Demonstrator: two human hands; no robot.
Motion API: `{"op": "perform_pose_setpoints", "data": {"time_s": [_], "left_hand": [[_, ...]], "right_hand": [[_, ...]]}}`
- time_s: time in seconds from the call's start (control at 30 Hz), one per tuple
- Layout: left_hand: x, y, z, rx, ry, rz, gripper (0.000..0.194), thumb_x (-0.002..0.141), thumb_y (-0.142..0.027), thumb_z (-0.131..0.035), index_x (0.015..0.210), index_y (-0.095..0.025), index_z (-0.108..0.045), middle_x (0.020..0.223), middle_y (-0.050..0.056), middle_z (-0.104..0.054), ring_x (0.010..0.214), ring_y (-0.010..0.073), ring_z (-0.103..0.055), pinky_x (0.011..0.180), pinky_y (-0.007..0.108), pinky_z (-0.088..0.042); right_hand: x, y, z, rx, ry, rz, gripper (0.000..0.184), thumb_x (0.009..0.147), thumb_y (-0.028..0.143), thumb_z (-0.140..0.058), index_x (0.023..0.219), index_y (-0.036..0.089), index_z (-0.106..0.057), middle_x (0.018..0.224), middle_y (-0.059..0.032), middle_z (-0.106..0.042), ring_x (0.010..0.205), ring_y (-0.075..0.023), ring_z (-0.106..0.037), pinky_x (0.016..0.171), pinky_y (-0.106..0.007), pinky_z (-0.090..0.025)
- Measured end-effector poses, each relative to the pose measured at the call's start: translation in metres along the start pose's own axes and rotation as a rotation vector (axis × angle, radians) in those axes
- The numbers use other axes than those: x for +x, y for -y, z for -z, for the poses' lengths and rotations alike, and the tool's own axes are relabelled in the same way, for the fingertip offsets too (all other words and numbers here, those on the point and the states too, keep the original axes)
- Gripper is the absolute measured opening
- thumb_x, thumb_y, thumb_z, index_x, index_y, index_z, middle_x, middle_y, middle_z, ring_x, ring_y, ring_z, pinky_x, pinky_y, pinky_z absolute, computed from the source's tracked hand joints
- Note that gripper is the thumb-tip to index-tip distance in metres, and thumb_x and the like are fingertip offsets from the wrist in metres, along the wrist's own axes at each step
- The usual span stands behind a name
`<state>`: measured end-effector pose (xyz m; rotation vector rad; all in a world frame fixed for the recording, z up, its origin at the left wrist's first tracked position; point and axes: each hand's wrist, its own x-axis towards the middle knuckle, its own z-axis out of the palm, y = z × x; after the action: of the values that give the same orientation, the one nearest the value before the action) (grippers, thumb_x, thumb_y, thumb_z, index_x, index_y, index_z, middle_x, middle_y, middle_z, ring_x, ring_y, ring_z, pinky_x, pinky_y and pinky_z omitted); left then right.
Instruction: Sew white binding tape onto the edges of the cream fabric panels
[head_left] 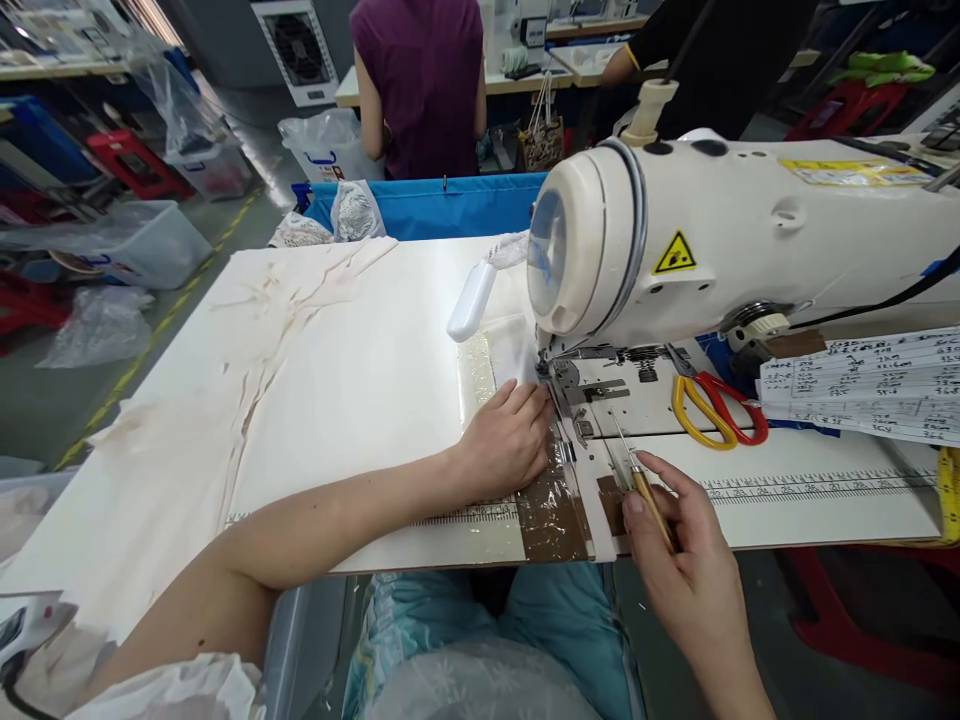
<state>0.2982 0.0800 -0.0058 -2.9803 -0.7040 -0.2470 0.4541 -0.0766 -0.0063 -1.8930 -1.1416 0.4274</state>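
Note:
My left hand [510, 438] lies beside the needle area of a white sewing machine [697, 235]. Its fingers are bent and pressed together at the edge of a narrow white fabric strip [589, 490]; the fingertips are partly hidden. The strip runs from near the presser foot [546, 368] down to the table's front edge. In my right hand [686, 555] is an awl [646, 495] with a wooden handle, held between thumb and fingers. Its thin metal point slants up and left over the machine bed, apart from the strip.
Scissors [720, 408] with yellow and red handles lie right of the needle area. Handwritten papers [862, 385] are farther right. Pale fabric pieces [255, 330] spread over the table's left side. A white lamp-like piece [472, 300] hangs by the machine head. People [420, 80] are beyond.

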Motion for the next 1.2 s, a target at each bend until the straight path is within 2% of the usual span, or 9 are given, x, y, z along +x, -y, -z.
{"op": "perform_pose_setpoints", "data": {"time_s": [0.13, 0.23, 0.33, 0.47, 0.63, 0.77, 1.03, 1.2], "left_hand": [[0.003, 0.005, -0.004, -0.041, -0.040, 0.032, 0.047, 0.095, -0.029, -0.040, 0.131, -0.002, -0.053, 0.138, 0.020, -0.053, 0.127, 0.0313, -0.048, 0.108, 0.045, -0.039], [0.006, 0.008, -0.004, -0.079, -0.052, 0.060, 0.042, 0.093, -0.026, -0.043, 0.127, -0.004, -0.055, 0.130, 0.018, -0.056, 0.120, 0.0303, -0.050, 0.102, 0.043, -0.043], [0.009, 0.011, -0.004, -0.116, -0.032, 0.070, 0.039, 0.092, -0.023, -0.044, 0.123, -0.004, -0.057, 0.124, 0.017, -0.058, 0.115, 0.0294, -0.053, 0.098, 0.042, -0.046], [0.011, 0.014, -0.004, -0.137, -0.026, 0.051, 0.038, 0.092, -0.019, -0.043, 0.124, -0.003, -0.057, 0.122, 0.017, -0.059, 0.113, 0.0289, -0.054, 0.095, 0.041, -0.048], [0.010, 0.015, -0.004, -0.135, -0.021, 0.071, 0.039, 0.093, -0.018, -0.041, 0.124, -0.002, -0.057, 0.125, 0.017, -0.059, 0.112, 0.0289, -0.054, 0.095, 0.041, -0.048], [0.009, 0.014, -0.003, -0.143, -0.025, 0.082, 0.038, 0.093, -0.017, -0.042, 0.125, -0.004, -0.057, 0.127, 0.017, -0.058, 0.114, 0.0288, -0.053, 0.095, 0.041, -0.047], [0.013, 0.021, -0.006, -0.162, -0.034, 0.117, 0.039, 0.091, -0.015, -0.042, 0.125, -0.007, -0.059, 0.126, 0.016, -0.058, 0.116, 0.0281, -0.053, 0.096, 0.041, -0.046], [0.011, 0.027, -0.006, -0.162, -0.016, 0.113, 0.043, 0.091, -0.017, -0.043, 0.131, -0.007, -0.056, 0.132, 0.014, -0.057, 0.122, 0.0276, -0.051, 0.103, 0.043, -0.042]], "right_hand": [[0.006, 0.008, -0.009, -0.033, 0.040, 0.288, 0.025, 0.097, 0.030, -0.051, 0.118, 0.022, -0.063, 0.109, -0.0091, -0.072, 0.096, -0.0193, -0.070, 0.075, -0.027, -0.057], [0.015, 0.014, -0.023, -0.080, 0.060, 0.546, 0.021, 0.097, 0.020, -0.048, 0.113, 0.018, -0.062, 0.091, -0.0075, -0.071, 0.082, -0.0171, -0.069, 0.070, -0.025, -0.054], [0.023, 0.019, -0.038, -0.239, 0.047, 0.687, 0.019, 0.097, 0.017, -0.047, 0.109, 0.014, -0.062, 0.084, -0.0067, -0.070, 0.072, -0.0164, -0.068, 0.059, -0.024, -0.049], [0.031, 0.021, -0.049, -0.417, 0.026, 0.717, 0.024, 0.099, 0.020, -0.044, 0.109, 0.012, -0.064, 0.082, -0.0058, -0.070, 0.059, -0.0149, -0.063, 0.050, -0.025, -0.043], [0.034, 0.022, -0.053, -0.513, 0.021, 0.701, 0.027, 0.101, 0.021, -0.040, 0.111, 0.013, -0.064, 0.089, -0.0070, -0.073, 0.065, -0.0151, -0.066, 0.051, -0.025, -0.041], [0.033, 0.023, -0.053, -0.589, 0.008, 0.695, 0.027, 0.101, 0.021, -0.039, 0.108, 0.014, -0.064, 0.087, -0.0059, -0.072, 0.062, -0.0143, -0.065, 0.050, -0.025, -0.039], [0.032, 0.025, -0.060, -0.673, -0.001, 0.656, 0.027, 0.101, 0.021, -0.040, 0.109, 0.014, -0.064, 0.085, -0.0068, -0.072, 0.061, -0.0145, -0.064, 0.050, -0.027, -0.036], [0.025, 0.027, -0.054, -0.620, -0.026, 0.698, 0.025, 0.100, 0.019, -0.042, 0.110, 0.012, -0.065, 0.083, -0.0057, -0.072, 0.058, -0.0138, -0.062, 0.049, -0.025, -0.038]]}}
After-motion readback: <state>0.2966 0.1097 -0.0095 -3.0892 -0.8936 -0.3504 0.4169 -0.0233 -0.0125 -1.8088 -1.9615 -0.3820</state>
